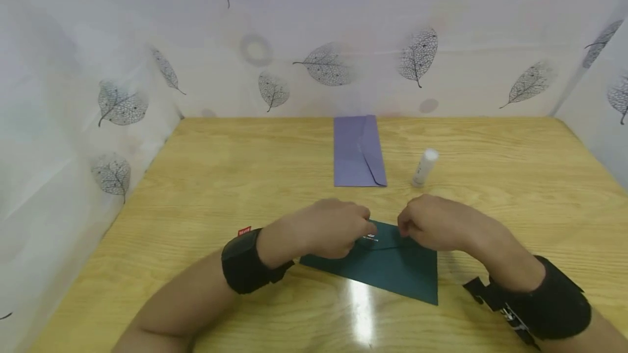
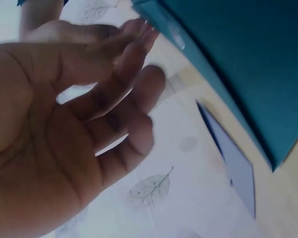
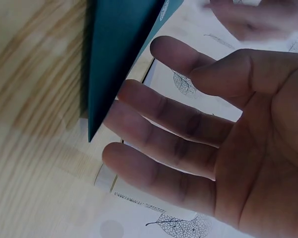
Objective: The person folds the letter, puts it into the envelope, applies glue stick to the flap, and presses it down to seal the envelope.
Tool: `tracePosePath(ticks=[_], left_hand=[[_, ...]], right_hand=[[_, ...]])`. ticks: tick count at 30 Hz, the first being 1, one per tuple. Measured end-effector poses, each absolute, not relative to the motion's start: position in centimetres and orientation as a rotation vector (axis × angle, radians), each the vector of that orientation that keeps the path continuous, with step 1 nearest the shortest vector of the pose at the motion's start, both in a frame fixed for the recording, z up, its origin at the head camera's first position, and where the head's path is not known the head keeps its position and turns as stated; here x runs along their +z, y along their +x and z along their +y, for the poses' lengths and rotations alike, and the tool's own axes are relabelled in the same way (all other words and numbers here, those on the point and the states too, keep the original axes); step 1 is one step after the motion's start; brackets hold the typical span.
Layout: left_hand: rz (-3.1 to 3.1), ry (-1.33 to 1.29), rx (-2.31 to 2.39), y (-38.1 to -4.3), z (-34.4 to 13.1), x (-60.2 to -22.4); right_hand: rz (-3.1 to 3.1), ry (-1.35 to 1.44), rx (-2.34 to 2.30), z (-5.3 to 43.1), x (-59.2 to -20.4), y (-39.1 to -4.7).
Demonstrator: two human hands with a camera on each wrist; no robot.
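Note:
A dark green envelope (image 1: 392, 271) lies slanted on the wooden table before me, its small pale logo (image 1: 371, 237) near the far edge. My left hand (image 1: 331, 227) hovers over its left part, thumb and index fingertips close by the logo. In the left wrist view the fingers (image 2: 141, 131) are loosely bent, the foremost tips right at the flap's edge (image 2: 179, 42). My right hand (image 1: 441, 225) is over the envelope's right part. Its fingers (image 3: 139, 161) are spread and slightly bent in the right wrist view, with fingertips overlapping the green edge and nothing visible in the palm.
A lilac envelope (image 1: 349, 151) lies farther back, flap on its right side. To its right stands a white glue-stick-like tube (image 1: 424, 168). Black straps (image 1: 247, 263) wrap both wrists. White cloth with leaf prints (image 1: 326, 64) hangs behind and beside the table.

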State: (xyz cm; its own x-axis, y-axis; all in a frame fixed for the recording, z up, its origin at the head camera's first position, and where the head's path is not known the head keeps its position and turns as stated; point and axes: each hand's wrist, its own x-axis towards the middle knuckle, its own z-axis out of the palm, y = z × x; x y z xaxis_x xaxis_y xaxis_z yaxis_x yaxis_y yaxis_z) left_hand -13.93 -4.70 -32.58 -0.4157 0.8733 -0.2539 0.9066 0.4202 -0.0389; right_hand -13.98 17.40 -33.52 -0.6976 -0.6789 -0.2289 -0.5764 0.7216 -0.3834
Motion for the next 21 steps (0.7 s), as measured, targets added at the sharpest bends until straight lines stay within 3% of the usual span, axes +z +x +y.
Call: tracePosePath(ticks=[8,21], left_hand=[[2.533,1.625,-0.297,-13.8,-4.5,-32.4],[2.521,1.490,-0.434,-11.2,-3.4,-33.8]], right_hand=[[2.564,-1.066,-0.407,17.2,-34.0,-13.9],[2.514,-1.220,-0.458,15.8,-34.4,-13.1]])
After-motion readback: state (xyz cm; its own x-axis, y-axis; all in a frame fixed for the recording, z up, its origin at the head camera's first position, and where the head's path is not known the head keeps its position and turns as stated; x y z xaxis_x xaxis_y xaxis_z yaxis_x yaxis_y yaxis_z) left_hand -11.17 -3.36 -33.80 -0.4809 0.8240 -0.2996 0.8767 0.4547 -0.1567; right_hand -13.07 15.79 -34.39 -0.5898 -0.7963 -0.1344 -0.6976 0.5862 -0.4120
